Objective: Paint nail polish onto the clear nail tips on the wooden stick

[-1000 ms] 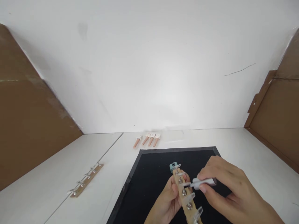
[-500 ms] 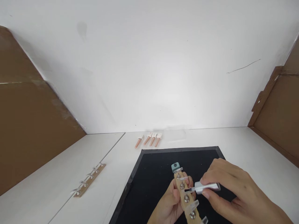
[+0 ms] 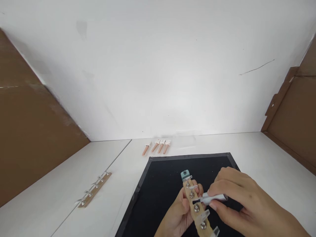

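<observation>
- We curl our left hand [image 3: 176,210] around one pale wooden strip [image 3: 197,217] bearing five visible clear plastic tips [image 3: 203,215], above one black rectangular mat [image 3: 163,184].
- With our right hand [image 3: 239,197] we pinch one silver cylindrical brush [image 3: 215,198], thumb and fingers closed, dark bristles at the third tip from the far end.
- One teal square bottle [image 3: 184,174] sits just past that strip.
- Four pink-and-white bottles [image 3: 161,147] lie behind the mat; one tan wooden strip [image 3: 95,192], left.
</observation>
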`<state>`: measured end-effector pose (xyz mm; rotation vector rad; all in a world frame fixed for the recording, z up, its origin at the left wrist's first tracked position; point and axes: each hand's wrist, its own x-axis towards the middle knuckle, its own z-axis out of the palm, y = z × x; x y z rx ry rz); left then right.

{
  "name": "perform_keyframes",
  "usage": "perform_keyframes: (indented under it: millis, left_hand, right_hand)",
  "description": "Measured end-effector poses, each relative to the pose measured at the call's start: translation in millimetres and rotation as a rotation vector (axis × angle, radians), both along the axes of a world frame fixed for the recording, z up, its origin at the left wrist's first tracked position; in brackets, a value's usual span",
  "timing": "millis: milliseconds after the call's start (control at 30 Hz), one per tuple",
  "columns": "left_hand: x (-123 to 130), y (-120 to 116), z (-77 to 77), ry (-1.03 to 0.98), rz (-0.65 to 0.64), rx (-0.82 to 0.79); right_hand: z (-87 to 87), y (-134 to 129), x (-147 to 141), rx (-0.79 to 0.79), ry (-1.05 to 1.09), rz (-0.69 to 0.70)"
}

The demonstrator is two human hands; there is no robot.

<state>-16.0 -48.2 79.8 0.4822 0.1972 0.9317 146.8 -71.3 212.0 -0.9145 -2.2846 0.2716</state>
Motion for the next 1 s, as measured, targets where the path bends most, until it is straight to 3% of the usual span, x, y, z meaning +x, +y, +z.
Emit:
perform_keyframes:
  millis: [500, 767, 1000]
  left_hand:
    - [0.1, 1.7, -0.6, -0.002, 0.004, 0.038]
    - [0.6, 2.4, 7.3, -0.018, 0.005, 0.08]
    - [-1.4, 2.1, 0.5, -0.014, 0.027, 0.026]
  right_hand:
    - [-1.7, 1.6, 2.4, -0.021, -0.052, 0.032]
    - [-2.4, 0.6, 3.7, -0.034, -0.066, 0.028]
    - [-3.6, 0.5, 4.3, -0.029, -0.057, 0.008]
